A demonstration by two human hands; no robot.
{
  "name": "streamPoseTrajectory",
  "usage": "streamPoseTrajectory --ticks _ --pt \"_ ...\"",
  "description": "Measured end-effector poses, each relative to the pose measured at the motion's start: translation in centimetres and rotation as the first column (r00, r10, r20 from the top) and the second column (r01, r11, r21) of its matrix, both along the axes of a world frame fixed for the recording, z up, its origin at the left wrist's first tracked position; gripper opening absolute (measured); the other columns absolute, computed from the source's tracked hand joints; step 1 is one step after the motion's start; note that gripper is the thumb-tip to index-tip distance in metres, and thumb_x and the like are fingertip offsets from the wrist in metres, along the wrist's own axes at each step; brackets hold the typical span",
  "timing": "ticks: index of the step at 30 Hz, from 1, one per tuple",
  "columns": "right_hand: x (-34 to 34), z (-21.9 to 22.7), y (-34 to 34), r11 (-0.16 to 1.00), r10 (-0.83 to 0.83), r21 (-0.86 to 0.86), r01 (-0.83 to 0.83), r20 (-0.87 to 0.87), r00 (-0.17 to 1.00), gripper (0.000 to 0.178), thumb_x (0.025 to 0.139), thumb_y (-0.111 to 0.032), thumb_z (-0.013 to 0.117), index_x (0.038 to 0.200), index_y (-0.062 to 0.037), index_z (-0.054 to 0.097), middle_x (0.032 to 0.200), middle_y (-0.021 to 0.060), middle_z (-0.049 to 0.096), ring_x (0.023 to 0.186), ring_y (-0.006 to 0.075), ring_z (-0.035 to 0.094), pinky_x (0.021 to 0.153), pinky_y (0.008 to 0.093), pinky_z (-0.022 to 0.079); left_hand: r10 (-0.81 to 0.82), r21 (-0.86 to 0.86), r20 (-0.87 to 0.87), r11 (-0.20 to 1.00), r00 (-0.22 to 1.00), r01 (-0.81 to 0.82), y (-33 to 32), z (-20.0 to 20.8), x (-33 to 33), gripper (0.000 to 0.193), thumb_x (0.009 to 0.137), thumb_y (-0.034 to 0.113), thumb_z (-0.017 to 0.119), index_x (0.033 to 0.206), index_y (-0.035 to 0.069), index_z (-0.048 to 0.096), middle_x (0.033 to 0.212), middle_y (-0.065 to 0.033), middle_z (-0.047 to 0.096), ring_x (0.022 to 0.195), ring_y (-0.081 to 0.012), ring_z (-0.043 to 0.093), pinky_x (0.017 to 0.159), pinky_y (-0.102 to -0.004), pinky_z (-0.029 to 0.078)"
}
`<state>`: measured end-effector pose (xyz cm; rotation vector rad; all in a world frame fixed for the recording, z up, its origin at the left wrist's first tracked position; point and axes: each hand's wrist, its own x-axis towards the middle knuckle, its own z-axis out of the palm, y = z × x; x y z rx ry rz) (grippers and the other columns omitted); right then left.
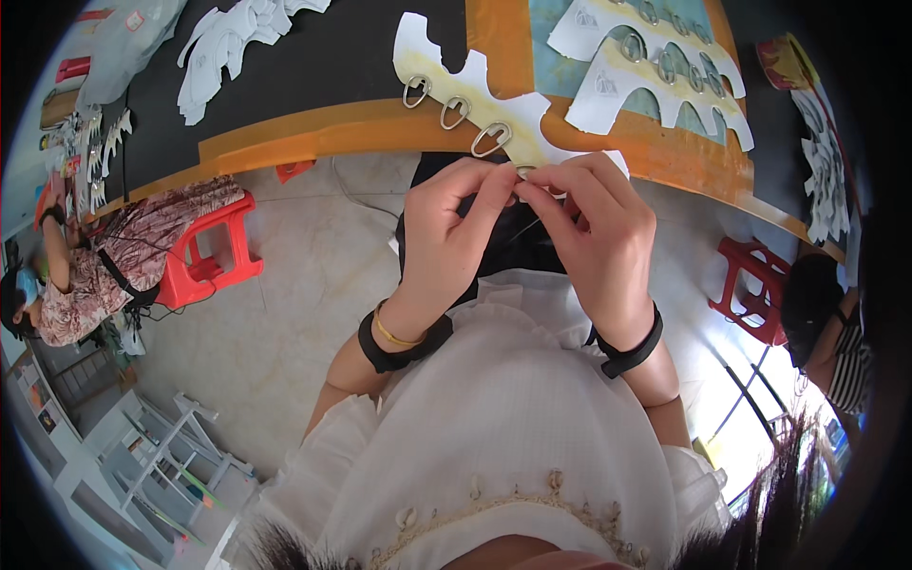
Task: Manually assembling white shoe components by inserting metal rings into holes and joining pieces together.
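Observation:
A white and pale-yellow paper cut-out strip [475, 95] with scalloped edges lies over the table edge in front of me. Several oval metal rings [455, 112] are looped along its near side. My left hand [456, 214] and my right hand [598, 223] meet at the strip's near edge, thumbs and forefingers pinched together. Between the fingertips, part of another metal ring shows; the rest is hidden by my fingers.
Finished-looking strips with rings [665, 71] lie on a light blue board at the right. White cut-outs [233, 47] are piled at the back left. A roll of tape [787, 62] stands far right. Red stools [214, 249] and people sit on both sides.

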<state>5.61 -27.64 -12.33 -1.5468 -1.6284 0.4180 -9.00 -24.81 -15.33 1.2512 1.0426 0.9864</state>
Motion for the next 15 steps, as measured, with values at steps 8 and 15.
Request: streamPoseTrajectory --ticks 8,15 --pt "-0.2 0.0 0.7 0.996 0.003 -0.094 -0.007 -0.034 0.999 0.013 0.072 -0.005 0.072 0.077 -0.0059 0.061 0.073 0.0030 0.058 0.056 0.0159 0.057 0.049 0.0279 0.045 -0.005 0.169 -0.197 0.985 0.980 0.039 0.3 0.3 -0.5 0.022 0.094 0.015 0.058 0.090 -0.006 0.065 0.077 -0.0092 0.064 0.068 -0.0129 0.058 0.063 -0.0242 0.045" --pt "0.4 -0.5 0.6 0.991 -0.028 -0.134 0.011 -0.119 0.992 0.014 0.070 -0.003 0.072 0.077 -0.0057 0.060 0.070 0.0016 0.057 0.050 0.0110 0.049 0.047 0.0236 0.041 -0.029 -0.228 0.169 0.971 0.985 0.068 0.0 0.6 -0.5 0.026 0.096 0.018 0.056 0.104 -0.006 0.063 0.094 -0.0071 0.065 0.084 -0.0128 0.061 0.076 -0.0239 0.048"
